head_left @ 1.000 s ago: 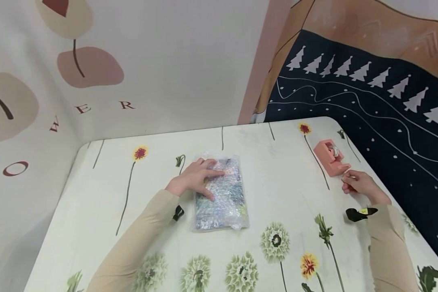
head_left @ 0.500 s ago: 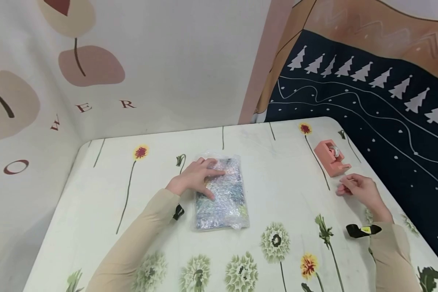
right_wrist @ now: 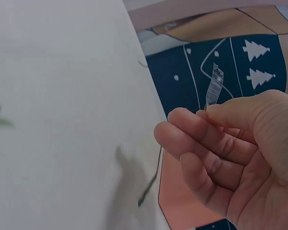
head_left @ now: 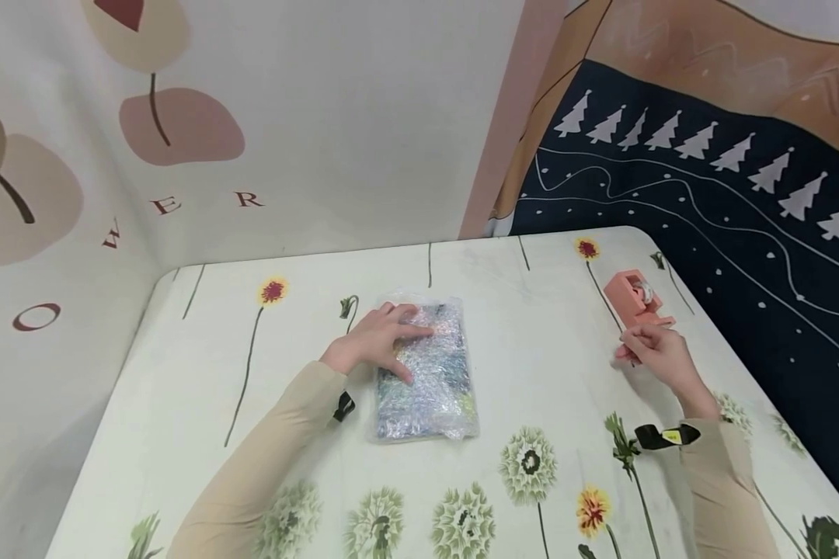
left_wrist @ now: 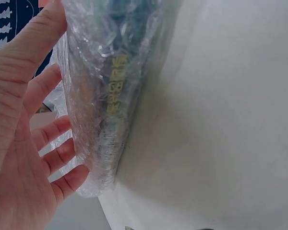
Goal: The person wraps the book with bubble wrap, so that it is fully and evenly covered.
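Note:
A book-like item wrapped in bubble wrap (head_left: pixel 436 388) lies flat on the table, its coloured cover and yellow spine lettering showing through the plastic. My left hand (head_left: pixel 374 340) rests on its upper left part with spread, straight fingers; the left wrist view shows the fingertips touching the wrapped face (left_wrist: pixel 105 96). Between thumb and index finger, my right hand (right_wrist: pixel 230 148) pinches a short strip of clear tape (right_wrist: pixel 214 86), which points upward. In the head view that right hand (head_left: pixel 660 357) is just in front of the pink tape dispenser (head_left: pixel 629 299), partly covering its near end.
The table (head_left: pixel 531 349) wears a white cloth printed with flowers. A pale wall hanging (head_left: pixel 335 140) rises behind its far edge, and a dark blue hanging with trees (head_left: pixel 706 202) stands along the right side.
The right hand first drew back from the dispenser's front, then shifted left, with the tape strip held. The left hand and the wrapped item stay in place.

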The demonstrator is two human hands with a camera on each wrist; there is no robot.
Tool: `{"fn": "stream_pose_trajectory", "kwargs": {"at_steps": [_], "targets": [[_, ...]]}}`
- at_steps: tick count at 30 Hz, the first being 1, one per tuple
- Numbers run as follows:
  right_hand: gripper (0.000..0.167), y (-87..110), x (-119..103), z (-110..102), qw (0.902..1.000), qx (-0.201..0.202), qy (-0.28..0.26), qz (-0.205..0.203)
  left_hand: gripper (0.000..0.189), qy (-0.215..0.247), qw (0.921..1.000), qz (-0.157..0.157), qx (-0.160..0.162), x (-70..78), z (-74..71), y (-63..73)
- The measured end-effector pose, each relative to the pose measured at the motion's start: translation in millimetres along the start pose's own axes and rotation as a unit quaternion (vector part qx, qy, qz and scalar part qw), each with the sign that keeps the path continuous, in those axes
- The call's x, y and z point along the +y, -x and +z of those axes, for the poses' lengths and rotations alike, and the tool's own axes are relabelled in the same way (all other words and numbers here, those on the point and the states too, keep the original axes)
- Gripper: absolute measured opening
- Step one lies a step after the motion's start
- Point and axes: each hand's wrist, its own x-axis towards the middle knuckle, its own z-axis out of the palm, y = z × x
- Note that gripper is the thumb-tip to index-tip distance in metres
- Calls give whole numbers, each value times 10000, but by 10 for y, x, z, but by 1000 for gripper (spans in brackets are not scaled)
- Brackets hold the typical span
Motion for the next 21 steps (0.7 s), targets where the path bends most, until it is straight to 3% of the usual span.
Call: {"fn": "stream_pose_trajectory", "kwargs": {"at_steps": [6, 12, 21], "targets": [[13, -51, -300, 80, 9998, -187, -14, -92, 89, 44, 10000, -25, -12, -4, 12, -9], [12, -148, -326, 271, 9968, -196, -578, -526, 89, -19, 10000, -11, 1, -13, 22, -8], [13, -290, -708, 564, 9960, -660, -234, -560, 89, 10, 10000, -23, 19, -12, 26, -14]]}}
